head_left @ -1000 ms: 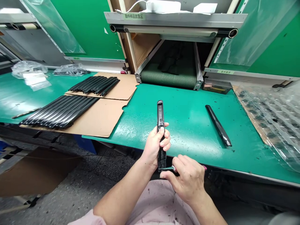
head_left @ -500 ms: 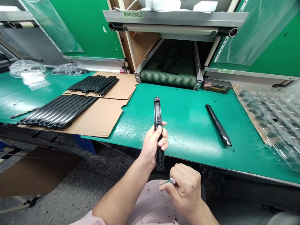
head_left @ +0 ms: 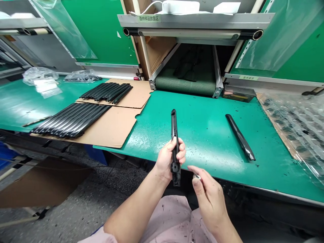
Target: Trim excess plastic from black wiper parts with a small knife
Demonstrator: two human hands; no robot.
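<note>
Single head-worn view, aimed forward and down from above the seated person, green table (head_left: 207, 135) seen close, conveyor (head_left: 186, 86) faced at the far edge, no second view offered.

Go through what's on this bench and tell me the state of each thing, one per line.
Left hand: closed around the black plastic strip, held upright.
Right hand: pinching a small tool, apart from the strip.
Loose black strip: lying flat on the green table.
Strip rows: laid on cardboard.
</note>
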